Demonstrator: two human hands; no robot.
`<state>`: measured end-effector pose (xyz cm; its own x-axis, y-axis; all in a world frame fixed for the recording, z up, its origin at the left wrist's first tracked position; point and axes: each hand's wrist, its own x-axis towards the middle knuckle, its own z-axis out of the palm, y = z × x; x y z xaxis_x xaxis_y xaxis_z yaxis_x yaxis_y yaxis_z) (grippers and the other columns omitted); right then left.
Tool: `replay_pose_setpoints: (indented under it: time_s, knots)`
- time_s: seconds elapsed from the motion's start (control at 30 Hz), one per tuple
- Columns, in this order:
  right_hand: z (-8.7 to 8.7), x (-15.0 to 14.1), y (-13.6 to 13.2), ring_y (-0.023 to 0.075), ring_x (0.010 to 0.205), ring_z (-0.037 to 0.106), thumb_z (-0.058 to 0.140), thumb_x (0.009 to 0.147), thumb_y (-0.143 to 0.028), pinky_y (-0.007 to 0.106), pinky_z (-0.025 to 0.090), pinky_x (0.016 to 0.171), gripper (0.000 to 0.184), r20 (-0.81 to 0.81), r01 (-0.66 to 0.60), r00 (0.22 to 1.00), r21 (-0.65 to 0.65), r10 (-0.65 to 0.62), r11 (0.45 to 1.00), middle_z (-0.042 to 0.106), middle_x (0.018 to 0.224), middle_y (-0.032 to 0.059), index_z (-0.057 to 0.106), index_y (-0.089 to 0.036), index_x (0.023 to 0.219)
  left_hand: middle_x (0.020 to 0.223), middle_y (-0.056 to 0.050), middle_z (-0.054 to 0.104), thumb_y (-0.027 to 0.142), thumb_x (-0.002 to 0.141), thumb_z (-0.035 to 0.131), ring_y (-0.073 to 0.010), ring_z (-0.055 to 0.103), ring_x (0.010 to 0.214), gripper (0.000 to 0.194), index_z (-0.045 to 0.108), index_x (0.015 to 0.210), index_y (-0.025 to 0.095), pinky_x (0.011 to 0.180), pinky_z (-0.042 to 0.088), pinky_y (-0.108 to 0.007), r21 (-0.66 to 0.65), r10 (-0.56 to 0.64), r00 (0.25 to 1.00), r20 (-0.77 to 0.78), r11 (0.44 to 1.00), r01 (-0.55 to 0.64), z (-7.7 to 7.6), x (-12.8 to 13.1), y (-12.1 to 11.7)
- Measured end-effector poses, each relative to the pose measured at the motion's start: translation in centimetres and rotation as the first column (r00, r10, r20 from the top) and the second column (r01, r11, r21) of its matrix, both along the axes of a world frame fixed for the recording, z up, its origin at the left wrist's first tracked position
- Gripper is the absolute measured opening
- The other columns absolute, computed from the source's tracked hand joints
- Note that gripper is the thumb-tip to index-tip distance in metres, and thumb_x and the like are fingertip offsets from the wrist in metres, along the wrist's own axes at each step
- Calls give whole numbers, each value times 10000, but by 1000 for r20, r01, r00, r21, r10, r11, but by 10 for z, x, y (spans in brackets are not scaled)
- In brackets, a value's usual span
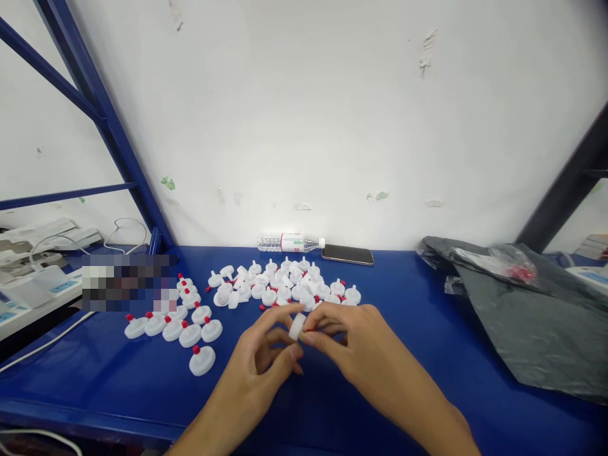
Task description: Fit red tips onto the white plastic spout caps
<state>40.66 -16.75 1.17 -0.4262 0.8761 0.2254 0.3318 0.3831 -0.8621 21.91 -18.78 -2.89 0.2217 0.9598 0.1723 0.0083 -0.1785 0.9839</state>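
Observation:
Between my two hands is a white plastic spout cap (297, 327), tilted on its side. My left hand (266, 354) is curled around it, index finger over the top and thumb below. My right hand (344, 332) pinches the spout end, where a speck of red shows; the fingertips hide most of that end. Beyond my hands lies a loose heap of white spout caps (269, 296), with small red tips scattered among them. To the left, several white caps with red tips (202, 361) stand spout-up in loose rows.
A clear bottle (289, 242) lies against the wall beside a dark phone (348, 254). A grey plastic bag (536, 316) spreads over the right side of the blue table (403, 297). Power strips (42, 291) and white cables lie at far left, near a blue metal frame (114, 126).

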Motion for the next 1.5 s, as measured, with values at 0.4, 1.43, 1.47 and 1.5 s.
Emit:
replay_pose_setpoints:
  time_s: [0.4,1.43,1.47,1.5]
  knots:
    - [4,1,1,145,821,754,683,916,-292,208,556,721,76,-158,129,979,-25,-131,991,791,858,-42,752,-264,901,835,-12,684,370,714,860,-184,715,669,407,562,920,185,407,466,-176,-112,127,991,-38,985,-130,11,0,7]
    - [-21,-7,8,197,792,717,750,848,-272,272,391,650,56,453,122,879,89,-149,989,792,835,-65,748,-311,809,1020,-35,755,330,1005,499,-214,648,971,265,748,979,242,898,486,-350,430,361,597,-716,902,-29,20,-41,6]
    - [-21,-7,9,197,791,717,760,838,-276,274,393,654,44,458,121,877,84,-146,989,794,849,-67,757,-319,828,1010,-41,763,361,1003,493,-225,652,956,289,751,970,237,893,489,-360,481,429,557,-711,875,-61,28,-51,9]
    - [-19,-5,9,198,791,716,772,824,-283,276,396,658,64,460,120,876,77,-143,990,796,876,-68,769,-330,867,1026,-50,769,388,998,490,-240,655,960,308,756,983,234,897,491,-372,526,496,501,-709,845,-93,36,-62,14]
